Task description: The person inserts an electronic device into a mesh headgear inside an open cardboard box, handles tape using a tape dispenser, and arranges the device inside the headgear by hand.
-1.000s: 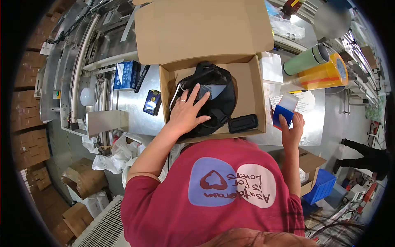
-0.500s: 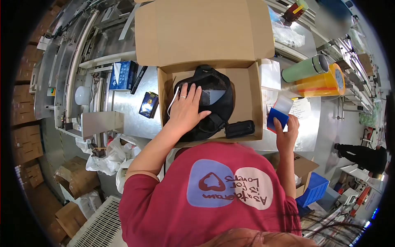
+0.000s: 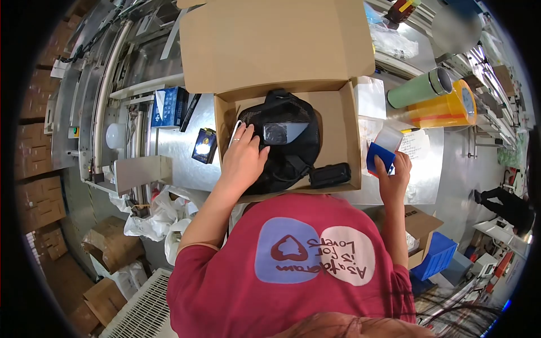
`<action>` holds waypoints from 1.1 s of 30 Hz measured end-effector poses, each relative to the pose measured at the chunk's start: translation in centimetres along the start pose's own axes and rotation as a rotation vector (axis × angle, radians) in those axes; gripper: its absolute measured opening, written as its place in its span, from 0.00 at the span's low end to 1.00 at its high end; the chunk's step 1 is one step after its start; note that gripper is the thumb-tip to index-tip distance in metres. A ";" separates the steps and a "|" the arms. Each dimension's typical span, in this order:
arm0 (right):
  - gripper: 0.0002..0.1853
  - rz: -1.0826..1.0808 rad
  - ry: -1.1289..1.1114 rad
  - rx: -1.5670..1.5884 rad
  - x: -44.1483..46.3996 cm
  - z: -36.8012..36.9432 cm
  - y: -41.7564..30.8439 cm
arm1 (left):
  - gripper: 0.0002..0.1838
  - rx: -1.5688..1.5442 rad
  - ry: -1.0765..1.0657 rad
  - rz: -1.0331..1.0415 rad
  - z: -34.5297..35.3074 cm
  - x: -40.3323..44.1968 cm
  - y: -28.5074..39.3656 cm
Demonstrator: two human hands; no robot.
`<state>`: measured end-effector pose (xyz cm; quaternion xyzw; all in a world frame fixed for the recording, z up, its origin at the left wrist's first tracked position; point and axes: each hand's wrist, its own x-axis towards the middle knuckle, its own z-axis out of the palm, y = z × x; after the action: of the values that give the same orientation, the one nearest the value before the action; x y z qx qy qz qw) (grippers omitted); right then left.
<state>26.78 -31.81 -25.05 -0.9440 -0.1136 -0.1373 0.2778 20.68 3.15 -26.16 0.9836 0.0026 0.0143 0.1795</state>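
An open cardboard box (image 3: pixel 341 112) lies in front of me, its lid folded back. Inside is a black mesh bag (image 3: pixel 304 152) with a grey rectangular item (image 3: pixel 275 134) on it; a black case (image 3: pixel 330 175) sits in the box's near right corner. My left hand (image 3: pixel 245 158) rests on the bag's left side by a white strip (image 3: pixel 234 130), fingers apart and holding nothing that I can see. To the right of the box, my right hand (image 3: pixel 394 172) grips a blue packet (image 3: pixel 381 158) with a clear end, between thumb and fingers.
Left of the box lie a blue box (image 3: pixel 168 107), a black marker (image 3: pixel 190 112) and a small dark box (image 3: pixel 204 146). On the right are a green cup (image 3: pixel 417 89), a yellow tape roll (image 3: pixel 445 107) and written paper (image 3: pixel 416 145). A person's dark-clothed legs (image 3: pixel 501 205) show far right.
My left hand has slid left and nearer to me over the bag, uncovering the grey item. My right hand keeps its grip on the blue packet.
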 end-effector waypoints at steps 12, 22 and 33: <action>0.16 -0.091 -0.019 -0.156 -0.6 -0.3 0.2 | 0.21 -0.308 0.173 0.158 -0.4 1.0 2.7; 0.11 -0.723 -0.227 -0.180 1.4 0.1 -8.4 | 0.34 -1.280 -0.288 0.012 -0.7 4.8 8.2; 0.20 -0.145 0.047 0.365 2.1 -2.9 -5.5 | 0.25 -1.930 -0.281 -0.347 0.6 2.9 4.4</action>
<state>26.65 -28.62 -19.36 -0.8639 -0.1977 -0.1560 0.4362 23.59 -1.12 -25.10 0.3943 0.1125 -0.1331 0.9023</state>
